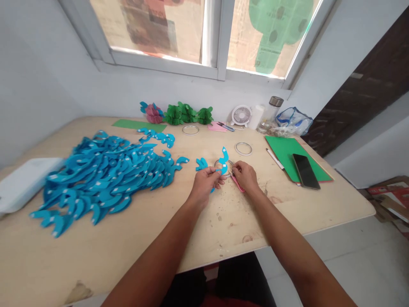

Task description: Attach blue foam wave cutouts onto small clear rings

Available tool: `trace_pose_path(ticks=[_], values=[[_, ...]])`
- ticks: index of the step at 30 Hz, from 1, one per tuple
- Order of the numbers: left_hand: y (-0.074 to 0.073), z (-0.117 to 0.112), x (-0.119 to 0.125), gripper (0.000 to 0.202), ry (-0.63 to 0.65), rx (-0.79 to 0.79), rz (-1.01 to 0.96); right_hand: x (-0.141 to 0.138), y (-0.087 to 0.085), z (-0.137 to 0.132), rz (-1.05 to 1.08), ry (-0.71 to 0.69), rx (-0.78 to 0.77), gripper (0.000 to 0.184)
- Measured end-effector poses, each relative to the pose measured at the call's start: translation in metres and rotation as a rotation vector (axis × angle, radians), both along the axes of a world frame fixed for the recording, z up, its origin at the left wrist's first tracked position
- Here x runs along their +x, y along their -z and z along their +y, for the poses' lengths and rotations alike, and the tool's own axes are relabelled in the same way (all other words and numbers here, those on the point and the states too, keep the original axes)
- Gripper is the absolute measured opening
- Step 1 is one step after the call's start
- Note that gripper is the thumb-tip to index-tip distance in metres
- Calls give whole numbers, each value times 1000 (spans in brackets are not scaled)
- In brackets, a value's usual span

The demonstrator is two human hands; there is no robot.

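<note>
A curved blue cut-out piece (223, 158) with small white squares on it is pinched in my left hand (207, 181), just above the table. To its right, my right hand (244, 174) has thumb and fingers pressed together at the edge of a thin ring (217, 163); what lies between the fingertips is too small to make out. Under that hand, a slim pink tool (237, 183) shows in part. A few blue cut-outs (201, 163) rest left of the ring. A large heap of blue cut-outs (111, 170) spreads over the table's left side.
Two more thin rings (243, 148) lie farther back. A phone (306, 170) rests on green sheets (281, 149), beside a pen (275, 159). Along the wall stand green paper shapes (187, 113), a small fan (241, 116) and a bottle (270, 114). A white box (25, 183) sits far left.
</note>
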State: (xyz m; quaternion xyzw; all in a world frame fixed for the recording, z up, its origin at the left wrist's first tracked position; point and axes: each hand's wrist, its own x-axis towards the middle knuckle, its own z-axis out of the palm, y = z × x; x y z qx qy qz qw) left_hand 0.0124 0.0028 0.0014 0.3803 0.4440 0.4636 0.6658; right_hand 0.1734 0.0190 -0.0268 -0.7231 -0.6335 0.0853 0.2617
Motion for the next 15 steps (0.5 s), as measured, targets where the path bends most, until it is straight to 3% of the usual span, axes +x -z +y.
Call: trace_pose_path(ticks=[7,15], values=[[9,-7,10,14,168,-97,-314,-3,-7,-2,70,16,-70,13],[13,-9,13,12,255,-136,-321,-1,-3,0,-13,-18,-11,13]])
